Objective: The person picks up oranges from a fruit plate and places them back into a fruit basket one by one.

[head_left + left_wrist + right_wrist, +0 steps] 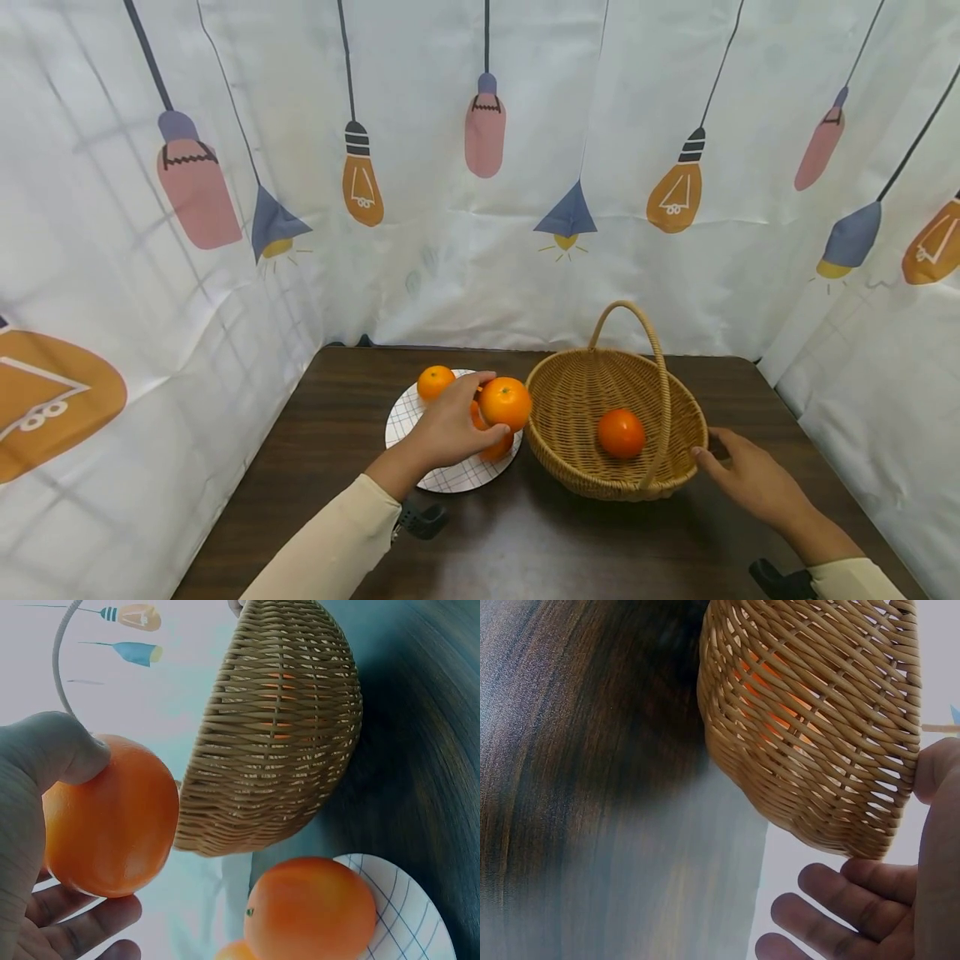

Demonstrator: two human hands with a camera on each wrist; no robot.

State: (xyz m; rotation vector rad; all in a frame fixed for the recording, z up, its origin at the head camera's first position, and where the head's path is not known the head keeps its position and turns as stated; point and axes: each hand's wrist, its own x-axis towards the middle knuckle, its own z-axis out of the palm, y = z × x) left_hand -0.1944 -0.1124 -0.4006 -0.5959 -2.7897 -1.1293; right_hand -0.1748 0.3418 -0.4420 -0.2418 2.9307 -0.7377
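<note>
My left hand (448,427) holds an orange (505,403) between thumb and fingers, raised above the plate's right side and close to the basket's left rim. Beneath it, a white plate with a grid pattern (403,427) bears several more fruits, among them a small orange (436,382) at the back and a larger orange (310,909), partly hidden by the hand in the head view. A wicker basket (558,408) with a tall arched handle has one reddish-orange fruit (621,433) inside. My right hand (761,483) grips the basket's right rim, thumb on the edge.
Plate and basket stand side by side on a dark wooden table (480,550). A white curtain (450,275) printed with lamps and bulbs hangs behind the table and along both sides. The basket's handle (651,333) arches up over its right half.
</note>
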